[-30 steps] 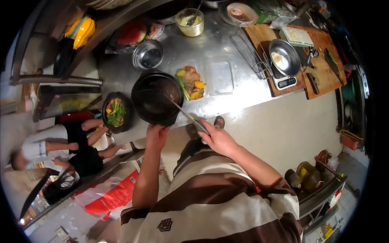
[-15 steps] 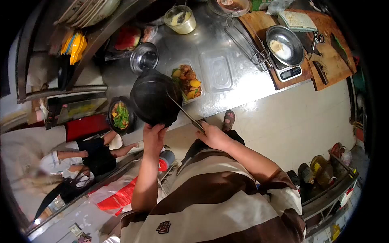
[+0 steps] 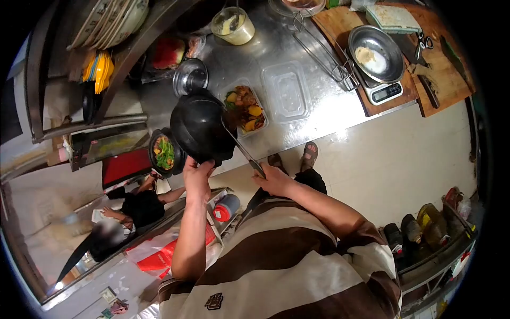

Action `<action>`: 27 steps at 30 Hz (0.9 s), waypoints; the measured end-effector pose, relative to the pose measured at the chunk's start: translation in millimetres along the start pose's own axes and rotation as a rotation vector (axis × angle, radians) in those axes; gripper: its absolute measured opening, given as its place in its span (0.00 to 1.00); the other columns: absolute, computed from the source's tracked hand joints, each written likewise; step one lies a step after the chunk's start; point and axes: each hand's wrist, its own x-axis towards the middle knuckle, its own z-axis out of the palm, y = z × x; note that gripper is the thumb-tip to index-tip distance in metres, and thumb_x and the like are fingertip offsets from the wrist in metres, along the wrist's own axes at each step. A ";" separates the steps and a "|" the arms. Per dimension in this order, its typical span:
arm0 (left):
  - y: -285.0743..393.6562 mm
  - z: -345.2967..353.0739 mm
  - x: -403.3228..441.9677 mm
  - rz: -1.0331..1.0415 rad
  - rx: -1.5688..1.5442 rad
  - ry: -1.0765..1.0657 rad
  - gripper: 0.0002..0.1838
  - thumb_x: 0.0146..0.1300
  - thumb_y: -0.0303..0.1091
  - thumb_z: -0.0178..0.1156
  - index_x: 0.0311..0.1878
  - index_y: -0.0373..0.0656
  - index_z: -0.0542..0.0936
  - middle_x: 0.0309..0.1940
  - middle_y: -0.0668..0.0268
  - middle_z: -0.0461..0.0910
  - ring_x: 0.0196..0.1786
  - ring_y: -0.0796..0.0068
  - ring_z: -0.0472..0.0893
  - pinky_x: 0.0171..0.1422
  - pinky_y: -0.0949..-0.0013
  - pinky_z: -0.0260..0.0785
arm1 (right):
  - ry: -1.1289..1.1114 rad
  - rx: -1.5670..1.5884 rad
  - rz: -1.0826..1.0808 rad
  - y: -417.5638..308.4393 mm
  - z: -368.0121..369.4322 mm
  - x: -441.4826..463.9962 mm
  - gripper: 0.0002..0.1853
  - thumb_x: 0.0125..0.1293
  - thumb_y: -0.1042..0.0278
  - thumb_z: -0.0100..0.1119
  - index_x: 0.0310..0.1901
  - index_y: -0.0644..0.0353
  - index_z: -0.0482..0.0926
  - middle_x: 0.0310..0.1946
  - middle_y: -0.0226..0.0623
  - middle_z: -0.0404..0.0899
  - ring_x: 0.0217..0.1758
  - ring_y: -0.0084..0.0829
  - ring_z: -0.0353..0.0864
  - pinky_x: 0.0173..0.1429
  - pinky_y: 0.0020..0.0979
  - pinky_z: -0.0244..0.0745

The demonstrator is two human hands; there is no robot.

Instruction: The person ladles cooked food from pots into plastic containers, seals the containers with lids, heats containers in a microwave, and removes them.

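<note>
My left hand (image 3: pixel 197 178) grips the near edge of a black pot (image 3: pixel 196 125), which is tipped on its side so that its dark outside faces me. The pot's far edge leans over a clear plastic container (image 3: pixel 265 118) of meat and yellow chunks (image 3: pixel 249 109). In my right hand (image 3: pixel 275 179) is a long-handled metal utensil (image 3: pixel 245 153) with a dark grip. Its head meets the pot's mouth and is hidden there, so its kind does not show. Right of the food stands a second clear container (image 3: pixel 287 91) with nothing in it.
A black bowl of greens (image 3: pixel 162 152) sits left of the pot, a metal bowl (image 3: pixel 191 76) behind it. At right, a bowl of white and tan powder (image 3: pixel 376 56) rests on a scale (image 3: pixel 386 93) by a cutting board (image 3: pixel 443 72). Another person (image 3: pixel 139 210) is at lower left.
The whole view has shifted slightly. The pot stays tipped over the container in my left hand, with the utensil still at its mouth. The other person at lower left has changed posture.
</note>
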 end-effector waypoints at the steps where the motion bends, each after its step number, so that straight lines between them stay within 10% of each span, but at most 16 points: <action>1: 5.0 5.3 -2.6 0.016 0.038 0.014 0.19 0.53 0.15 0.54 0.48 0.43 0.76 0.41 0.67 0.79 0.41 0.74 0.79 0.44 0.72 0.74 | -0.011 0.035 0.003 -2.9 -0.8 -0.5 0.15 0.64 0.60 0.55 0.41 0.64 0.67 0.24 0.40 0.73 0.19 0.30 0.74 0.26 0.34 0.69; 27: 65.9 48.2 -16.5 0.380 0.913 -0.061 0.28 0.48 0.24 0.59 0.57 0.34 0.71 0.47 0.55 0.74 0.41 0.71 0.78 0.45 0.75 0.69 | -0.153 0.720 -0.044 -12.7 29.1 -0.1 0.11 0.67 0.65 0.53 0.36 0.60 0.62 0.15 0.30 0.65 0.13 0.21 0.66 0.16 0.27 0.62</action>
